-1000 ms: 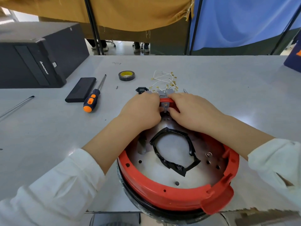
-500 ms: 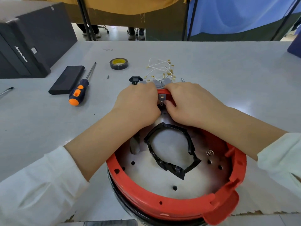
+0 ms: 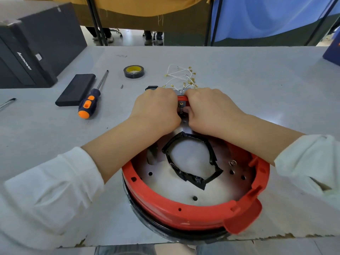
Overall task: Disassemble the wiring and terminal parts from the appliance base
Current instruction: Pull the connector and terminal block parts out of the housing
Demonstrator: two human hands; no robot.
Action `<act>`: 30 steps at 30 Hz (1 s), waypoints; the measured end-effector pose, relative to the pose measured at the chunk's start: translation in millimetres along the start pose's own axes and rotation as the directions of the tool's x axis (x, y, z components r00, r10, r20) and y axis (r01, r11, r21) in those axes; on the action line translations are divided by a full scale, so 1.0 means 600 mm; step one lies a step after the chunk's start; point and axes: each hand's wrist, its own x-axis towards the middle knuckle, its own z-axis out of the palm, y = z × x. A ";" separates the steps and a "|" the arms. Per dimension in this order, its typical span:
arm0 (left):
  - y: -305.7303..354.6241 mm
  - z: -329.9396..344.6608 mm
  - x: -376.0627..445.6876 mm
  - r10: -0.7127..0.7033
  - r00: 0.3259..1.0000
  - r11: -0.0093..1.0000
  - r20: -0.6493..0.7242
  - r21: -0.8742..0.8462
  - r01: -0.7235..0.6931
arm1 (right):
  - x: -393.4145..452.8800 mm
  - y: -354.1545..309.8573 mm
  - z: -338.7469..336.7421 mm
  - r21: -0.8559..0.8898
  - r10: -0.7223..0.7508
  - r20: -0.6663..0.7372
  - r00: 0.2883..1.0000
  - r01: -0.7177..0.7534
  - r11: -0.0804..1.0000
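both hands' fingers (image 3: pixel 185 109) curled out of sight (far rim), computer case (image 3: pixel 27 48) cropped left

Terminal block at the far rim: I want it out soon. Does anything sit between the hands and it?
Nothing visible: the left hand and right hand already flank the terminal block.

Both hands curled over the far rim of the red appliance base (image 3: pixel 193 214) at the table's (image 3: pixel 257 89) near edge: left grip (image 3: pixel 156 109), right grip (image 3: pixel 211 111), flanking a small metal terminal (image 3: pixel 181 104). Beyond, loose white wires (image 3: pixel 182 76). Toward the left edge, tape roll (image 3: pixel 133 71), screwdriver (image 3: pixel 90 102), black slab (image 3: pixel 75 90).
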 end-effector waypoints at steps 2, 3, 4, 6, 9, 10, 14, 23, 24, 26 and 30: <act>-0.001 0.000 0.002 0.005 1.000 1.000 -0.004 0.002 -0.005 | 0.001 -0.001 0.000 0.001 0.029 0.002 1.000 -0.029 1.000; -0.003 0.001 0.002 0.006 1.000 1.000 -0.004 -0.002 -0.006 | 0.001 0.000 0.002 0.007 0.035 0.003 0.999 -0.035 0.999; -0.004 0.002 0.001 0.008 1.000 1.000 -0.003 -0.008 -0.008 | 0.001 0.001 0.003 0.019 0.034 0.006 0.999 -0.034 0.999; -0.008 0.004 0.001 0.024 1.000 0.999 0.002 -0.027 -0.024 | -0.001 0.004 0.004 0.053 0.024 0.014 1.000 -0.025 0.998; -0.014 0.009 0.004 0.049 0.999 0.997 0.008 -0.068 -0.048 | -0.002 0.009 0.008 0.040 -0.006 0.017 1.000 0.005 0.999; -0.015 0.010 0.005 0.050 0.999 0.996 0.018 -0.071 -0.049 | -0.002 0.009 0.009 0.020 -0.023 0.017 1.000 0.023 1.000; -0.016 0.015 0.008 0.053 0.998 0.997 0.046 -0.054 -0.050 | -0.003 0.011 0.011 -0.022 -0.076 0.040 0.996 0.076 0.997; -0.006 0.007 -0.002 0.026 1.000 0.999 0.013 0.036 -0.026 | -0.001 0.014 0.012 -0.028 -0.102 0.030 0.994 0.103 0.994; -0.005 0.007 -0.003 0.022 1.000 0.999 0.018 0.040 -0.023 | -0.001 0.013 0.012 -0.029 -0.095 0.029 0.995 0.096 0.995; -0.003 0.005 -0.003 0.014 1.000 0.999 0.024 0.043 -0.015 | -0.001 0.011 0.013 -0.042 -0.068 0.021 0.998 0.068 0.997; 0.000 0.003 -0.004 0.003 1.000 0.999 0.015 0.043 -0.004 | -0.001 0.005 0.015 -0.097 -0.028 0.021 0.999 0.030 0.995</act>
